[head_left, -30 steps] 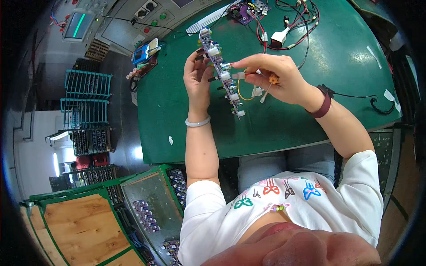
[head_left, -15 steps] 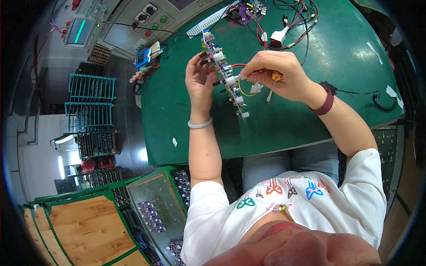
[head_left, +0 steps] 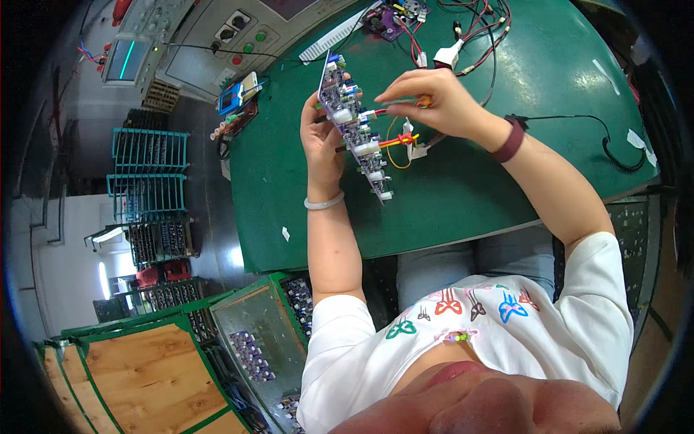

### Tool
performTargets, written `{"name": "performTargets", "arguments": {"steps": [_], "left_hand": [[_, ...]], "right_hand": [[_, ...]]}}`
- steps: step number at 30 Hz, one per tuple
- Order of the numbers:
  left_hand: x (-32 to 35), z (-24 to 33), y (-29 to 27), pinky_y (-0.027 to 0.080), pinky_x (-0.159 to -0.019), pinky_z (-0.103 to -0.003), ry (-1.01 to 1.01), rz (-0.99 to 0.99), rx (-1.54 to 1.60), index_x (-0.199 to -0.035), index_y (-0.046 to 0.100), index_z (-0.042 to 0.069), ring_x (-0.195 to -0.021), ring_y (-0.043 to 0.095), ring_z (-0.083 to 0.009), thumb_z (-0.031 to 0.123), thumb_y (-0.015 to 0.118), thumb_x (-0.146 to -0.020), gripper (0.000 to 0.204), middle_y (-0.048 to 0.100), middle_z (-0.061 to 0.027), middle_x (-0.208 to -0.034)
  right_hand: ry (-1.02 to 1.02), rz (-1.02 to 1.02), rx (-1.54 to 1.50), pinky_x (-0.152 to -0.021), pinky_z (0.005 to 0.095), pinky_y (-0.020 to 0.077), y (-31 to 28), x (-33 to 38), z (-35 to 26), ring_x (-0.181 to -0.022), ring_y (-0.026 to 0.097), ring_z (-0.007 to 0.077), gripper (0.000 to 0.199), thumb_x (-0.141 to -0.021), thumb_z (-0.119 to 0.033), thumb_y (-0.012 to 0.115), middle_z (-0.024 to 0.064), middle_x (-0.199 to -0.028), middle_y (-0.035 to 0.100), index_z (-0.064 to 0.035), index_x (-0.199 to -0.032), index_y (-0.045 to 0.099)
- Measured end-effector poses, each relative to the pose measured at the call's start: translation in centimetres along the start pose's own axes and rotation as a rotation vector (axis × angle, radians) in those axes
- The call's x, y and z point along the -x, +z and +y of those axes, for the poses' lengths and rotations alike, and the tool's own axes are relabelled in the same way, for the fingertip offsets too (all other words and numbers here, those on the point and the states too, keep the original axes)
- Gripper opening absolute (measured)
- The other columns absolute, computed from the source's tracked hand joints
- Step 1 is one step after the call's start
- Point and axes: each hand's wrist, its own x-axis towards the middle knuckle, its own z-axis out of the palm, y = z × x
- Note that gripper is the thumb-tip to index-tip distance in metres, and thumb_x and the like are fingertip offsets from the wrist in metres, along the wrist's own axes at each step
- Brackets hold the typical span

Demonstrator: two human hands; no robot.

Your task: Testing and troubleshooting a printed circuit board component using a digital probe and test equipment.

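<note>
My left hand point(head_left: 322, 155) grips a circuit board point(head_left: 350, 130) by its far-left side, holding it tilted above the green table. White connectors and small parts crowd the board's face. Yellow and red wires point(head_left: 396, 142) run into a white connector on its lower half. Just right of the board, my right hand point(head_left: 455, 108) keeps an orange-handled screwdriver point(head_left: 424, 101) tucked in its curled fingers; the blade is hidden. Its thumb tip is beside a red and black lead point(head_left: 381, 112) at another connector; whether they touch is unclear.
The green table point(head_left: 506, 181) carries cables with a white plug point(head_left: 448, 55), a purple board point(head_left: 394, 22) and a white slotted strip point(head_left: 336, 36). A blue meter point(head_left: 231, 98) lies at its left edge. A coiled black cord point(head_left: 614, 163) runs to my right wristband. Boards lie in a rack at lower left.
My right hand has moved up and slightly left, away from the connector where the yellow and red wires now show. The board has turned to show more of its face. The screwdriver's blade has gone from sight.
</note>
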Motion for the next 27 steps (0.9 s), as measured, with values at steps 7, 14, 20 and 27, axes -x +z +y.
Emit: {"name": "performTargets", "arguments": {"steps": [7,14,20,27], "left_hand": [[0.0,0.9,1.7,0.055,-0.099,-0.043,-0.042,0.039,0.044,-0.143,0.044,-0.001,-0.119,0.062,-0.029,0.034,0.078,-0.086,0.075,0.052,-0.0203,-0.143],[0.0,0.6,1.5,0.057,-0.095,-0.04,-0.09,0.07,0.028,-0.146,0.041,-0.002,-0.118,0.063,-0.0278,0.045,0.075,-0.086,0.083,0.053,-0.0179,-0.14],[-0.1,0.5,1.8,0.059,-0.092,-0.04,-0.1,0.093,0.115,-0.148,0.038,-0.001,-0.117,0.063,-0.0282,0.041,0.067,-0.093,0.075,0.053,-0.0188,-0.141],[0.0,0.7,1.6,0.057,-0.094,-0.04,-0.086,0.074,0.133,-0.149,0.038,0.001,-0.118,0.063,-0.0285,0.038,0.056,-0.101,0.064,0.052,-0.0179,-0.143]], "right_hand": [[0.059,-0.082,0.069,-0.066,0.034,0.0556,2.2,0.0,0.7,-0.073,0.07,0.028,0.02,-0.081,-0.016,0.081,0.0122,-0.091,0.074,-0.0102,-0.1,0.079],[0.098,-0.167,0.082,-0.062,0.0361,0.0527,1.9,-0.1,0.5,-0.072,0.069,0.029,0.022,-0.085,-0.009,0.075,0.0129,-0.086,0.072,-0.0132,-0.106,0.079],[0.1,-0.145,0.062,-0.063,0.0364,0.0517,2.0,0.0,0.5,-0.075,0.068,0.0294,0.025,-0.085,-0.005,0.073,0.0132,-0.086,0.072,-0.0145,-0.108,0.079],[0.145,-0.233,0.201,-0.065,0.0349,0.0523,1.2,0.1,-0.5,-0.077,0.069,0.0273,0.027,-0.085,-0.005,0.073,0.012,-0.087,0.072,-0.0145,-0.111,0.078]]}}
